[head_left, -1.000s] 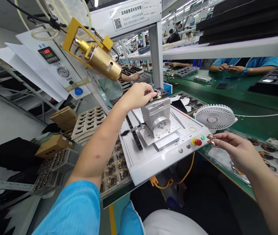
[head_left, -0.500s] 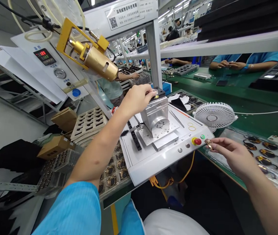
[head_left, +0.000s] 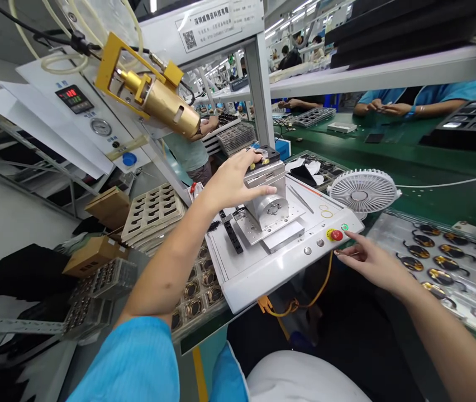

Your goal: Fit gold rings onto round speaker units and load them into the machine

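Observation:
My left hand [head_left: 236,181] lies over the silver metal fixture [head_left: 269,192]. Its fingers stretch onto the black top plate [head_left: 272,153], and the thumb is spread across the front. Clear of the control panel's edge, my right hand [head_left: 363,257] has its index finger extended beside the lit green button [head_left: 344,228], close to the red emergency stop knob [head_left: 337,235]. The thumb and the other fingers are curled together below; whatever sits between them is mostly hidden. The fixture rests on the white machine base [head_left: 246,282].
A gold dispensing cylinder [head_left: 171,109] hangs upper left. Tweezers [head_left: 301,199] and yellow rings [head_left: 325,211] lie on the base. A white fan [head_left: 363,192] stands to the right, beside a clear tray [head_left: 384,245] of round parts with black tails. A co-worker's hands [head_left: 389,107] are across the bench.
My left hand has loosened on the fixture's top, its thumb swinging down and out. My right hand, which pinched a small gold-coloured metal piece, has moved left and lower, its index finger now extended.

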Action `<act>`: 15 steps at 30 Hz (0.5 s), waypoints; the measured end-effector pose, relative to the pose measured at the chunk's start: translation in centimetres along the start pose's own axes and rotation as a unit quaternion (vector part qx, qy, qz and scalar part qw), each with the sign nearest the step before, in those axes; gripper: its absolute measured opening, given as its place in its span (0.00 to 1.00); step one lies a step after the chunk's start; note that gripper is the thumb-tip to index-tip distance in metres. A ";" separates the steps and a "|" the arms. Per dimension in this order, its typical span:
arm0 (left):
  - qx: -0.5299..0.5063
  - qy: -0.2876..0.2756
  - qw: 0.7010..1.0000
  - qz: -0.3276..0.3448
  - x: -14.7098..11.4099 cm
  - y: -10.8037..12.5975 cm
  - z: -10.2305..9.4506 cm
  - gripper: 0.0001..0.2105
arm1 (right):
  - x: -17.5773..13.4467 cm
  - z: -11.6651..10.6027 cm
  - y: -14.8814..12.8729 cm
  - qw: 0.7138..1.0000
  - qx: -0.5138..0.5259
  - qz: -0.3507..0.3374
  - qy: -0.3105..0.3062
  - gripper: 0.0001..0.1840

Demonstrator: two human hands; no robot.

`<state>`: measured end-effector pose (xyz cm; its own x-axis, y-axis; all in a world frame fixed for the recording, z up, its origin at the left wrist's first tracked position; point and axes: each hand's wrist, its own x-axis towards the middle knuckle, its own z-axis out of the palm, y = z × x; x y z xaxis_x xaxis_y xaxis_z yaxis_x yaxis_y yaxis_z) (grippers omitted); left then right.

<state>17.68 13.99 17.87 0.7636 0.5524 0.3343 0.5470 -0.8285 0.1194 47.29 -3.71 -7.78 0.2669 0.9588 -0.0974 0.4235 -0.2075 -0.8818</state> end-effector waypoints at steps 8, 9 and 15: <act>-0.061 0.028 0.997 0.028 -1.2 -1.2 0.1 0.38 | 0.3 1.7 0.5 0.992 -0.124 -0.038 0.002 0.52; -0.078 0.066 0.994 0.022 -2.4 -0.8 0.6 0.37 | 0.3 2.0 0.6 0.991 -0.130 -0.037 0.009 0.53; -0.343 0.281 0.896 0.027 -14.5 5.3 10.5 0.17 | 0.6 2.8 1.1 0.988 -0.145 -0.039 0.040 0.57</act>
<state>13.10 2.56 3.84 0.3834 0.5361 0.7520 0.0268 -0.8204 0.5712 45.48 -2.85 -10.14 0.2855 0.9583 0.0131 0.6725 -0.1906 -0.7151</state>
